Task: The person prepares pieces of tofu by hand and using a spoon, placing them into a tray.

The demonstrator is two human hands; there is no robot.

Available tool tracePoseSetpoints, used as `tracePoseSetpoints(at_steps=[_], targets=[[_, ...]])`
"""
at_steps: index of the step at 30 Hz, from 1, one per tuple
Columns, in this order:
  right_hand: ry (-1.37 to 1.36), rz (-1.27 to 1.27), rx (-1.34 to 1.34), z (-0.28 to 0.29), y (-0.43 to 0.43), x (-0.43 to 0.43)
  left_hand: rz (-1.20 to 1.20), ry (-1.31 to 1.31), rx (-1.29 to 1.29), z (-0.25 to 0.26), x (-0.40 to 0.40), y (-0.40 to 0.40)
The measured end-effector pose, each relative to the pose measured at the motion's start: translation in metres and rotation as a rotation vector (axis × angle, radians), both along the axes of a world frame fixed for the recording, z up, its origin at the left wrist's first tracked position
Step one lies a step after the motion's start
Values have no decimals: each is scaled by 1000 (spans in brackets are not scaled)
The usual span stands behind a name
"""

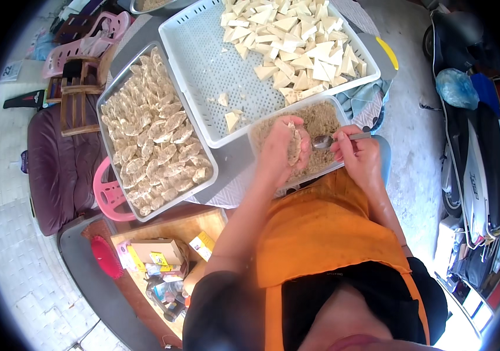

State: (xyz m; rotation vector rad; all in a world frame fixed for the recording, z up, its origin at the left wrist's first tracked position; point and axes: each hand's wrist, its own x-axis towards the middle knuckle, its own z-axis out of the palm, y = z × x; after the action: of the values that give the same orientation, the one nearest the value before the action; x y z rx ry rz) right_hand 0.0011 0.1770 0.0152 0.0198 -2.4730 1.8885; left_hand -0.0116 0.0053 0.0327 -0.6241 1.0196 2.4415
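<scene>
My left hand (276,151) cups a pale piece smeared with brown filling (294,145), its fingers curled around it. A metal spoon (321,141) is gripped in my right hand (359,153), its bowl pointing at the piece. Both hands are over a clear plastic tub (342,115) of crumbly brown filling (320,116), partly hidden by them. Beyond it, a perforated pale plastic tray (197,57) holds a heap of cut white triangles (294,44), apparently tofu, and a few broken bits. To the left, a shallow tray (211,169) is filled with rows of filled pieces (149,131).
The trays rest on a round grey table (230,164). Around it are a pink plastic stool (109,193), a maroon cushion (63,171) and a wooden table (171,223) with boxes and bottles. A motorbike (474,184) stands at right. A metal bowl (162,8) sits at the far edge.
</scene>
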Motion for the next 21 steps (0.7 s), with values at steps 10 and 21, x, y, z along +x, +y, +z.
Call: tracePoseSetpoints(at_steps=[10, 21], targets=[[109, 24, 65, -11, -6, 0, -162, 282, -205, -35, 8, -10], [-60, -83, -270, 4, 3, 2, -115, 307, -250, -28, 7, -9]])
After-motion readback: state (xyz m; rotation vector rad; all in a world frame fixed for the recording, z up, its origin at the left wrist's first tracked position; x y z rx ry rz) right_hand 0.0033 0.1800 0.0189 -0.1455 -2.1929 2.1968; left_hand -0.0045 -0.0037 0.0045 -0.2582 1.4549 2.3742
